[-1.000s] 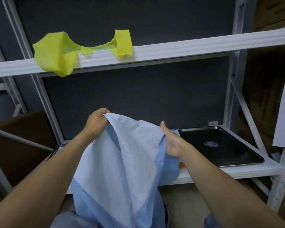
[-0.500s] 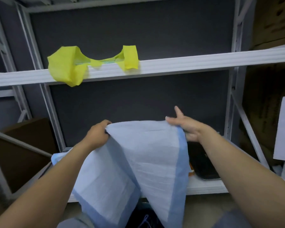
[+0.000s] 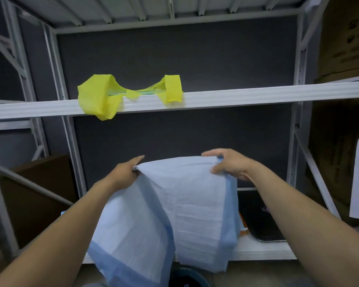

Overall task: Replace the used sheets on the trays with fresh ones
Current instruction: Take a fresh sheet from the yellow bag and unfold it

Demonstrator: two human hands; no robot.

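Holding a pale blue sheet up by its top edge, the two hands stand level with each other in front of a white metal rack; the left hand is at seven o'clock of the view's centre and the right hand at five o'clock. The left fingers lie fairly straight along the top of the sheet's upper left corner, and the corner is tucked under them and nipped against the palm side; the thumb cannot be made out. The right hand curls over the upper right corner; a scrap of the darker blue border shows between its fingers, and its thumb presses the front of the sheet at eight o'clock of the knuckles. The top edge runs nearly taut between the hands; the sheet hangs below them in two folds with a darker blue border, down past the front of the lower shelf. A dark tray lies on that shelf at four o'clock of the view, partly hidden by the sheet and the right forearm; it is bare where it shows. Crumpled yellow tape clings to the front of the upper shelf at eleven o'clock.
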